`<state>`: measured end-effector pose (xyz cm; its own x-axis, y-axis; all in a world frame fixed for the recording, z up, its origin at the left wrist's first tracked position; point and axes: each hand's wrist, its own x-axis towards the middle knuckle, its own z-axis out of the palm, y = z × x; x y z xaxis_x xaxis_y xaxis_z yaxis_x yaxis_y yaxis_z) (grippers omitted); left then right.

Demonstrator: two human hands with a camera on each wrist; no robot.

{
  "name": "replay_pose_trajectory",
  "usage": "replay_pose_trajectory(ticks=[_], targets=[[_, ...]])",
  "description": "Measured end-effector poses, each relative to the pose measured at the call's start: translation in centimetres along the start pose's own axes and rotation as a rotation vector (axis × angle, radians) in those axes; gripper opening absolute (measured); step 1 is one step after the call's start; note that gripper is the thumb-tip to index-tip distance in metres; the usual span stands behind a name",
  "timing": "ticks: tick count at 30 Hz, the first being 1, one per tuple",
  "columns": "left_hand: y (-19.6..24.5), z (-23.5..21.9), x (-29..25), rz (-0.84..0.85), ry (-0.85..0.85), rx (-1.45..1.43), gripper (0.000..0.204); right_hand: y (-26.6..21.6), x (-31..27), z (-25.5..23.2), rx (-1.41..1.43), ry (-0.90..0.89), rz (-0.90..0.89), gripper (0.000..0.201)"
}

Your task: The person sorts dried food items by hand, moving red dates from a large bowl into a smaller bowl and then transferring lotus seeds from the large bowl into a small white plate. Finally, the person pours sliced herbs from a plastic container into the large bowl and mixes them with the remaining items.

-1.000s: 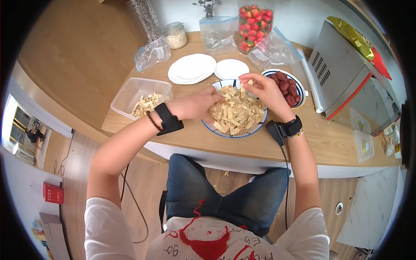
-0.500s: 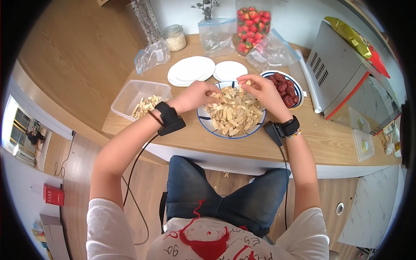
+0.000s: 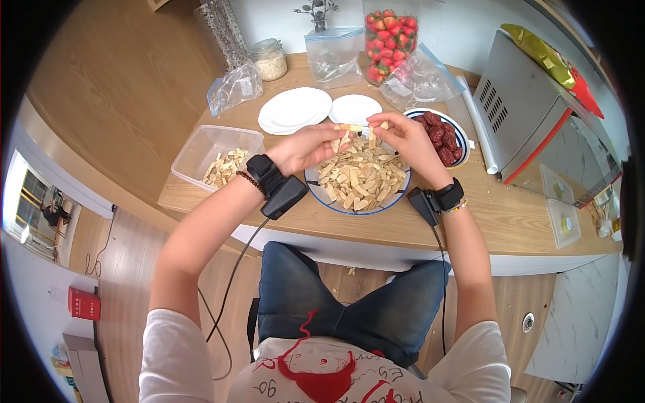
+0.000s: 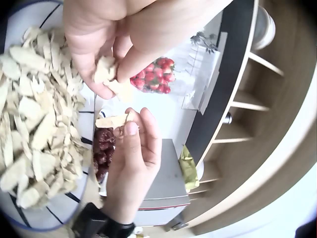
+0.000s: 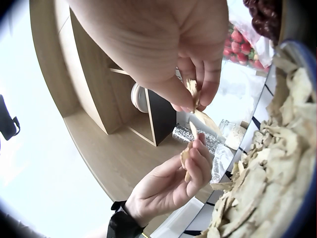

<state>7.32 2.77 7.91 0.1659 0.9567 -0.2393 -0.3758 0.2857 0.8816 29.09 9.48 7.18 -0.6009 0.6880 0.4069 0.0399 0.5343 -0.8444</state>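
Observation:
A white plate with a blue rim (image 3: 363,213) carries a high heap of pale dried root slices (image 3: 361,180). Over the heap's far left part, my left hand (image 3: 310,146) pinches a few slices (image 4: 105,69) between thumb and fingers. My right hand (image 3: 411,146) is over the far right part and pinches a slender slice (image 4: 112,121) by its end. Both hands' fingertips are close together above the heap, the pieces almost meeting in the head view. To the left, a clear plastic tub (image 3: 190,149) holds more slices (image 3: 225,168).
Right of the heap stands a bowl of red dates (image 3: 445,139). White plates (image 3: 295,107), plastic bags (image 3: 334,59), a jar (image 3: 270,62) and strawberries (image 3: 390,40) line the back. A grey appliance (image 3: 521,101) borders the right side, beside a white roll (image 3: 478,131).
My left hand has risen out of the heap, bringing several slices up towards the right hand, and its wrist has turned. The right hand has stayed nearly in place with its slice.

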Motion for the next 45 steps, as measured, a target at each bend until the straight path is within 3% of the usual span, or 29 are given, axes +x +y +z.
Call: replay_pose_trajectory(ticks=[3,6,9,18,24,25,31,34,37,41,45], targets=[[-0.5,-0.2,1.0,-0.066,-0.125,-0.233,0.026,0.2,0.1,0.0,0.089,0.023,-0.023,0.023],[-0.8,1.3,1.0,-0.089,-0.018,-0.344,0.031,-0.1,0.3,-0.2,0.218,0.030,-0.052,0.026],[-1.3,2.9,1.2,-0.131,-0.088,-0.545,0.036,0.2,0.4,-0.3,0.317,-0.002,-0.047,0.026],[-2.1,4.2,1.3,-0.144,-0.053,-0.675,0.037,-0.1,0.1,-0.1,0.222,-0.081,-0.002,0.023],[-0.6,2.3,-1.7,-0.119,-0.045,-0.689,0.040,0.2,0.2,-0.3,0.165,-0.012,-0.045,0.023],[-0.3,0.8,-2.5,-0.091,-0.110,-0.702,0.042,0.1,0.2,-0.3,0.179,0.001,-0.031,0.022],[4.3,-6.4,-10.3,0.298,0.249,-0.524,0.037,0.3,0.1,0.0,0.115,0.017,-0.027,0.021],[5.3,-9.9,-13.2,0.373,0.469,-0.387,0.038,1.2,0.4,-0.1,0.136,0.011,-0.044,0.021],[5.5,-13.0,-15.1,0.344,0.589,-0.200,0.038,1.0,0.4,-0.2,0.190,-0.004,-0.025,0.021],[5.9,-14.2,-15.9,0.376,0.643,-0.226,0.039,0.9,0.5,-0.2,0.164,-0.005,-0.012,0.022],[6.7,-13.0,-15.5,0.417,0.549,-0.210,0.038,0.9,0.4,-0.1,0.174,-0.017,-0.001,0.022]])
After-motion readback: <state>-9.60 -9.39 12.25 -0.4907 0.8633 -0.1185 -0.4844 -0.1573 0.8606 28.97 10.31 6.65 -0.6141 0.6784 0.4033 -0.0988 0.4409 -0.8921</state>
